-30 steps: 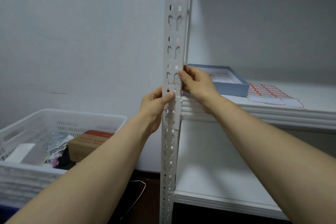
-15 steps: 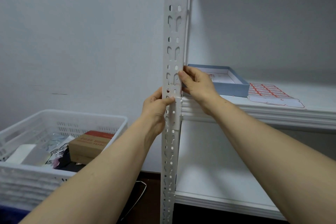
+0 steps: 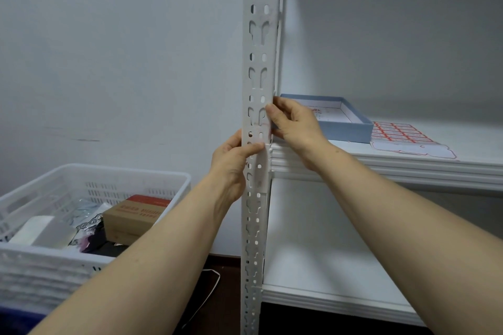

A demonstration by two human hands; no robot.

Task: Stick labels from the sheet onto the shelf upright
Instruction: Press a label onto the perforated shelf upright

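The white perforated shelf upright runs top to bottom through the middle. A pale label with a faint red edge lies on its front at shelf height. My left hand grips the upright from the left, its thumb pressed across the front just below the label. From the right, my right hand pinches the upright's edge, thumb on the front just above the label. The label sheet, red-framed labels on white backing, lies on the middle shelf to the right.
An open blue box sits on the white middle shelf behind my right hand. The lower shelf is below. A white plastic crate with a cardboard box and packets stands at the left, against the wall.
My left thumb has slid slightly down the upright's front. My right hand has stayed in place.
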